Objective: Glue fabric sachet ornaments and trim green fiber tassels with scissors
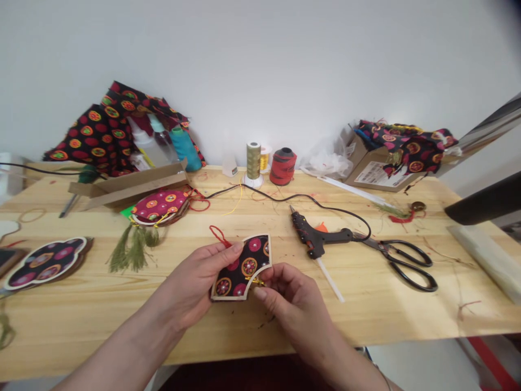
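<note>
A fan-shaped piece point(243, 266) covered in black fabric with red and orange circles is held just above the wooden table point(366, 304). My left hand point(199, 282) grips its left edge, thumb on top. A red cord loop point(220, 235) sticks out at its top left. My right hand point(288, 296) pinches a small yellow thread or knot at the piece's lower right edge. Both hands are closed on the piece.
A black glue gun point(315, 239) with its cable and black scissors point(402, 260) lie to the right. Thread spools point(268, 160), cardboard boxes point(130, 184), patterned fabric point(109, 127), finished tasselled ornaments point(158, 209) and a flower-shaped piece point(46, 262) sit behind and left.
</note>
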Demonstrator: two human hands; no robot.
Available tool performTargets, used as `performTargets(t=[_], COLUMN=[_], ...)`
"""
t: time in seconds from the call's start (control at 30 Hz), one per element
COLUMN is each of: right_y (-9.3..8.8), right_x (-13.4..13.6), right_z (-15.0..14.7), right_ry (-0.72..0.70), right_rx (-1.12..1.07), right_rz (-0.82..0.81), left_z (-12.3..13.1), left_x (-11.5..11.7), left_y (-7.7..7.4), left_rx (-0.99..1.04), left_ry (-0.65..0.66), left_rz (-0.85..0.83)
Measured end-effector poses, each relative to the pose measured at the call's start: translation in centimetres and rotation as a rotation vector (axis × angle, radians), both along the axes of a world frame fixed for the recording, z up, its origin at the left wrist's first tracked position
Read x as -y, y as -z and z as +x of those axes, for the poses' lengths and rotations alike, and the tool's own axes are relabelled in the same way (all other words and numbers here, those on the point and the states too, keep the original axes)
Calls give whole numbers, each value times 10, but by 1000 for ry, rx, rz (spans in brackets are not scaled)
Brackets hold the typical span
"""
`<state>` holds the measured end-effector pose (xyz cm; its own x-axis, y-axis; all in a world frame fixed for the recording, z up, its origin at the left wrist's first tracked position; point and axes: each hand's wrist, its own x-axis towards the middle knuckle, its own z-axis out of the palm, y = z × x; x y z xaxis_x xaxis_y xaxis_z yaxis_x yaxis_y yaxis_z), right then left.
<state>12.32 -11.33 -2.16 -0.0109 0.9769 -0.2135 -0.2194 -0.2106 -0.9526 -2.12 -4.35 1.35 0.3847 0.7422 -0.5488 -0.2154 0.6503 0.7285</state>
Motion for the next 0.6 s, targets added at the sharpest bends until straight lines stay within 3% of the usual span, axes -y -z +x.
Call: performTargets(t=[0.6], right_y=[1], right_x=[0], right_z=[4], right_ry=[39], right_rx=[198], right_rz=[96], left_z=[2], left_x=[0], left_y=[5], left_rx=[27], left_ry=[-8], left_rz=[-56])
